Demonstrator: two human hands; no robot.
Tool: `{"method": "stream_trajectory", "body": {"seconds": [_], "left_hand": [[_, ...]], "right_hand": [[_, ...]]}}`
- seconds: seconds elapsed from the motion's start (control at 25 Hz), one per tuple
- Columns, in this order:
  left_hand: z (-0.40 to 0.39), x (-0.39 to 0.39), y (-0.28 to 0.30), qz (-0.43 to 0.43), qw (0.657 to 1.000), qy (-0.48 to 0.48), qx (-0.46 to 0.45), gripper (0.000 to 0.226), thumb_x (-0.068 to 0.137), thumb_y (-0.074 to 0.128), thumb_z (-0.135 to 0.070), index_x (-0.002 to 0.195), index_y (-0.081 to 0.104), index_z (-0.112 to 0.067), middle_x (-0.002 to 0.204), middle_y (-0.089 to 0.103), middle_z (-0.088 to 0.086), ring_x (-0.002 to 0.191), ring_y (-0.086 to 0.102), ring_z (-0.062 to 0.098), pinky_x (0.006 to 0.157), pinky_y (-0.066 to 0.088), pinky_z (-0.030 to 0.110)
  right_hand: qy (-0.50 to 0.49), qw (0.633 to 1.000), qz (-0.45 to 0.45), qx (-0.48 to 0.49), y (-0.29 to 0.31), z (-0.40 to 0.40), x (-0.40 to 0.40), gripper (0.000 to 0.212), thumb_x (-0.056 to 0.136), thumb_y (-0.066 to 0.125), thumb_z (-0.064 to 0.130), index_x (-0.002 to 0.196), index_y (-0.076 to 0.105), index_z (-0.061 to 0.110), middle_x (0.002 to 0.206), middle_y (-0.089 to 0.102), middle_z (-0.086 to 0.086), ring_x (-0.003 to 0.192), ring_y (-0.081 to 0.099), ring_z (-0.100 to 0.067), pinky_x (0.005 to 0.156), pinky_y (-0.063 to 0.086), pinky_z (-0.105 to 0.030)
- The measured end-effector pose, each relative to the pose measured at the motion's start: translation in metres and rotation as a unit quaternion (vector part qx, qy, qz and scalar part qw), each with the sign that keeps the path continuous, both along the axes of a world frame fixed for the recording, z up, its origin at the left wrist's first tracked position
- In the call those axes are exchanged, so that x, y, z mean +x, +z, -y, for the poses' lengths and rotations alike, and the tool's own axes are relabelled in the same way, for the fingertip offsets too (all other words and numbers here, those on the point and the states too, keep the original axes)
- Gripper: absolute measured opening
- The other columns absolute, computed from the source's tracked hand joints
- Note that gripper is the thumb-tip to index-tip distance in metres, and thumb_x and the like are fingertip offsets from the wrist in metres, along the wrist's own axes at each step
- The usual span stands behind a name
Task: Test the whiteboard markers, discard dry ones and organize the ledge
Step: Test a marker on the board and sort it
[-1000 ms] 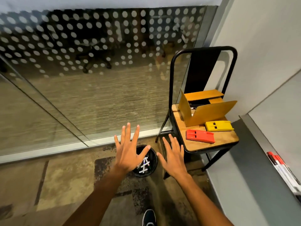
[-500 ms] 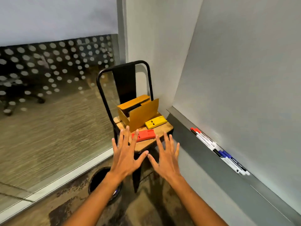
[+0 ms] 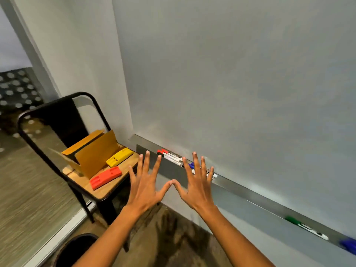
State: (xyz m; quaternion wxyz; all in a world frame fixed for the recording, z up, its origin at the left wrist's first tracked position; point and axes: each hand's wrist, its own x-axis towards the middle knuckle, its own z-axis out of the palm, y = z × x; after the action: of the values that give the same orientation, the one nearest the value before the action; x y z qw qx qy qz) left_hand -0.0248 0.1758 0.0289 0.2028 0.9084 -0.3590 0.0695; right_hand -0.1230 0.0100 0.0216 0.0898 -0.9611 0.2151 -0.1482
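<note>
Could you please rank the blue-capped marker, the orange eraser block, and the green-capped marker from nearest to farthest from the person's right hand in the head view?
1. Blue-capped marker: on the ledge, showing between the fingers of the right hand.
2. Orange eraser block: on the chair seat, off to the hand's left.
3. Green-capped marker: far along the ledge to the right.

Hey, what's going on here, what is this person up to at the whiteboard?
A person stands facing a whiteboard, holding the left hand and the right hand out in front with fingers spread, gripping nothing. Several markers lie bunched on the ledge, with a green marker farther along. Beside it, a chair holds a cardboard box, a yellow eraser and an orange eraser. No marker has been picked up yet.
</note>
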Motion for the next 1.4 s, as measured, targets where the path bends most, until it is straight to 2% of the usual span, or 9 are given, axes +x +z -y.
{"method": "stream_trajectory", "body": {"seconds": [0.12, 0.32, 0.48, 0.64, 0.8, 1.0, 1.08, 1.24, 1.4], "left_hand": [[0.044, -0.028, 0.005, 0.011, 0.999, -0.045, 0.006, 0.091, 0.085, 0.024, -0.082, 0.157, -0.002, -0.033, 0.164, -0.016, 0.005, 0.151, -0.013, 0.028, 0.114, 0.007, 0.070], [0.115, -0.079, 0.003, 0.022, 0.992, -0.128, 0.004, 0.090, 0.086, 0.027, -0.080, 0.157, 0.005, -0.031, 0.165, -0.012, 0.005, 0.152, -0.010, 0.028, 0.113, 0.004, 0.070], [0.172, -0.128, -0.012, 0.014, 0.982, -0.187, 0.013, 0.090, 0.086, 0.030, -0.079, 0.157, 0.008, -0.029, 0.165, -0.010, 0.006, 0.152, -0.008, 0.028, 0.113, 0.005, 0.071], [0.219, -0.174, -0.025, 0.001, 0.972, -0.236, 0.013, 0.088, 0.087, 0.029, -0.079, 0.157, 0.007, -0.030, 0.165, -0.011, 0.005, 0.152, -0.009, 0.028, 0.115, 0.002, 0.069], [0.253, -0.208, -0.037, -0.004, 0.964, -0.266, 0.025, 0.086, 0.088, 0.029, -0.078, 0.157, 0.007, -0.031, 0.165, -0.010, 0.004, 0.152, -0.009, 0.028, 0.115, 0.002, 0.066], [0.273, -0.231, -0.048, -0.011, 0.961, -0.274, 0.044, 0.084, 0.090, 0.027, -0.077, 0.157, 0.003, -0.033, 0.165, -0.012, 0.003, 0.151, -0.011, 0.026, 0.116, 0.000, 0.064], [0.279, -0.236, -0.052, -0.010, 0.961, -0.272, 0.053, 0.083, 0.090, 0.026, -0.078, 0.157, 0.003, -0.034, 0.165, -0.011, 0.003, 0.151, -0.011, 0.026, 0.116, 0.001, 0.065], [0.289, -0.242, -0.053, -0.014, 0.963, -0.264, 0.057, 0.083, 0.090, 0.023, -0.079, 0.157, 0.002, -0.035, 0.165, -0.013, 0.002, 0.151, -0.013, 0.026, 0.117, -0.001, 0.063], [0.294, -0.244, -0.048, -0.007, 0.965, -0.256, 0.052, 0.082, 0.090, 0.023, -0.078, 0.157, 0.003, -0.035, 0.165, -0.015, 0.002, 0.151, -0.015, 0.025, 0.117, -0.003, 0.061]], "right_hand": [[-0.047, 0.999, 0.023, 0.005, 0.001, 0.040, -0.043, 0.088, 0.085, 0.034, 0.080, 0.155, 0.001, 0.039, 0.165, -0.013, 0.000, 0.152, -0.011, -0.029, 0.115, -0.006, -0.061], [-0.121, 0.992, 0.036, 0.017, -0.003, 0.099, -0.114, 0.090, 0.084, 0.042, 0.077, 0.156, 0.003, 0.038, 0.165, -0.011, -0.001, 0.152, -0.009, -0.030, 0.115, -0.002, -0.064], [-0.177, 0.983, 0.042, 0.007, -0.016, 0.143, -0.182, 0.092, 0.083, 0.044, 0.076, 0.156, 0.007, 0.035, 0.166, -0.002, -0.004, 0.152, -0.001, -0.032, 0.115, 0.001, -0.063], [-0.229, 0.973, 0.007, 0.029, -0.030, 0.182, -0.241, 0.092, 0.085, 0.049, 0.069, 0.156, 0.000, 0.035, 0.166, 0.006, -0.005, 0.152, 0.005, -0.031, 0.116, 0.004, -0.062], [-0.275, 0.953, -0.082, 0.099, -0.041, 0.219, -0.292, 0.080, 0.096, 0.047, 0.052, 0.156, -0.002, 0.032, 0.165, 0.009, 0.000, 0.152, 0.004, -0.026, 0.118, -0.002, -0.057], [-0.287, 0.933, -0.166, 0.140, -0.066, 0.255, -0.327, 0.063, 0.101, 0.048, 0.028, 0.155, 0.014, 0.026, 0.161, 0.024, -0.001, 0.151, 0.012, -0.025, 0.118, 0.002, -0.059], [-0.275, 0.932, -0.187, 0.140, -0.074, 0.264, -0.333, 0.057, 0.101, 0.050, 0.027, 0.152, 0.024, 0.026, 0.158, 0.030, -0.002, 0.150, 0.017, -0.025, 0.118, 0.003, -0.059], [-0.260, 0.931, -0.220, 0.131, -0.086, 0.273, -0.336, 0.054, 0.100, 0.052, 0.025, 0.150, 0.030, 0.025, 0.154, 0.036, -0.002, 0.147, 0.025, -0.024, 0.118, 0.005, -0.058], [-0.246, 0.936, -0.235, 0.092, -0.091, 0.280, -0.334, 0.045, 0.096, 0.059, 0.018, 0.139, 0.045, 0.025, 0.143, 0.046, -0.001, 0.136, 0.039, -0.023, 0.116, 0.012, -0.056]]}}
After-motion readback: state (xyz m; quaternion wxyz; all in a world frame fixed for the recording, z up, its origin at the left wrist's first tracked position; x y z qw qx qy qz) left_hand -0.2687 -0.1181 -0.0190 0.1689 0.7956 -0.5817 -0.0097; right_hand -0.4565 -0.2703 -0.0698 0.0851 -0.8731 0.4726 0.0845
